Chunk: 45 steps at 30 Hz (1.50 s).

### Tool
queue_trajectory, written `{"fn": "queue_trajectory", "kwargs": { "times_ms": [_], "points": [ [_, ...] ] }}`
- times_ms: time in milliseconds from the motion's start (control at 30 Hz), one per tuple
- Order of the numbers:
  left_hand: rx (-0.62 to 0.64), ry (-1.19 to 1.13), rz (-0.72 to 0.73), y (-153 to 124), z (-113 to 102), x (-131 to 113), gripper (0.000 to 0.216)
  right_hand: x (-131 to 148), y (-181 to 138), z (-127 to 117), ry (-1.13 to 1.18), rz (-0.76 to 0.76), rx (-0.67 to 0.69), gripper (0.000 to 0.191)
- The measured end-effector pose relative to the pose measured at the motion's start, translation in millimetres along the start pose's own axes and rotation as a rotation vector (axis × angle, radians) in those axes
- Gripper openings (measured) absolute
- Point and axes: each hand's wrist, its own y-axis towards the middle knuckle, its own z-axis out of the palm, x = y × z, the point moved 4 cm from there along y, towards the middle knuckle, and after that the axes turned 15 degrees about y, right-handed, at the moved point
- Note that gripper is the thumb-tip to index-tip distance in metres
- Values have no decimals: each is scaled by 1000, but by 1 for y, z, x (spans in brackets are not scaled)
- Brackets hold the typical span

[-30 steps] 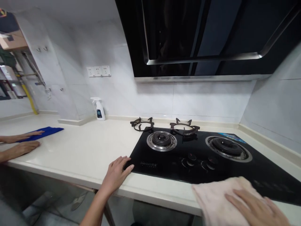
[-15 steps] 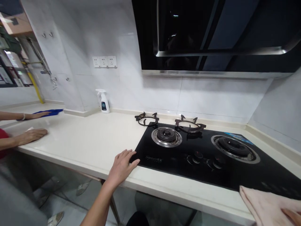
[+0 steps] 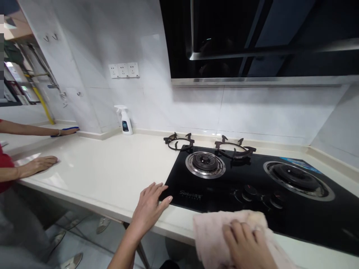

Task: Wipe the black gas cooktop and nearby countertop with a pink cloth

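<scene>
My left hand (image 3: 150,205) lies flat and open on the cream countertop (image 3: 112,168), its fingertips touching the front left corner of the black glass gas hob (image 3: 252,186). My right hand (image 3: 246,246) presses down on a pale pink cloth (image 3: 213,231) at the hob's front edge, just in front of the two control knobs (image 3: 260,196). The fingers are curled over the cloth.
Two loose pan supports (image 3: 210,144) sit behind the hob's left burner. A spray bottle (image 3: 125,120) stands by the wall. A black range hood (image 3: 252,33) hangs overhead. At far left another person's hands (image 3: 42,162) rest on the counter, one with a blue cloth (image 3: 64,131).
My right hand has slid the pink cloth left along the hob's front edge, after going far right. The other person's hand with the blue cloth moved back toward the wall.
</scene>
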Motion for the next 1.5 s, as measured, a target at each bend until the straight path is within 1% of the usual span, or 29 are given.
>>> {"fn": "queue_trajectory", "kwargs": {
  "times_ms": [67,133,200,267,333,400,467,533,567,633,700,767,833,933,1000,1033,1100,1167,1200,1267,1333,1400,1500],
  "points": [
    [5,-21,4,-1,0,0,44,38,35,1,84,-44,-14,53],
    [-4,-51,12,-2,1,1,42,71,64,2,143,-84,-52,44],
    [-19,-103,11,-2,1,4,40,97,86,2,172,-115,-92,32],
    [-32,-181,-1,-1,1,7,40,114,102,0,202,-139,-111,23],
    [-47,-276,-22,0,-2,9,41,119,111,-3,274,-157,-102,22],
    [-62,-393,-45,1,-6,10,41,113,113,-7,422,-157,-72,25],
    [-81,-528,-78,1,-11,11,42,99,114,-13,632,-134,-46,28],
    [-124,-649,-130,-2,-17,11,43,83,115,-24,814,-92,-57,26],
    [-152,-691,-160,-5,-20,12,43,76,117,-32,864,-64,-82,24],
    [-207,-732,-207,-12,-27,14,43,65,122,-48,891,6,-169,26],
    [-239,-732,-223,-20,-33,17,42,60,128,-58,860,73,-258,35],
    [-271,-708,-219,-28,-39,19,41,63,133,-53,803,122,-274,48],
    [-309,-666,-217,-35,-47,23,40,70,136,-33,736,119,-190,58],
    [-352,-576,-229,-44,-59,24,37,76,133,-2,700,23,-43,72],
    [-368,-526,-218,-47,-67,20,33,70,127,2,729,-46,-33,73],
    [-369,-509,-198,-47,-70,16,32,63,124,-2,744,-59,-65,69],
    [-342,-465,-122,-44,-73,3,31,42,114,-14,752,-38,-181,55],
    [-271,-373,-8,-36,-68,-16,31,17,101,-23,730,21,-298,43],
    [-223,-307,58,-31,-63,-28,32,5,93,-23,716,54,-334,39],
    [-118,-161,185,-19,-48,-51,36,-15,75,-15,683,115,-359,38],
    [-50,-39,263,-9,-33,-73,42,-28,57,2,631,162,-351,41],
    [-22,29,292,-2,-21,-92,46,-33,42,21,562,170,-318,44],
    [-3,44,326,2,-8,-115,52,-32,31,42,490,163,-271,45]
  ]
}}
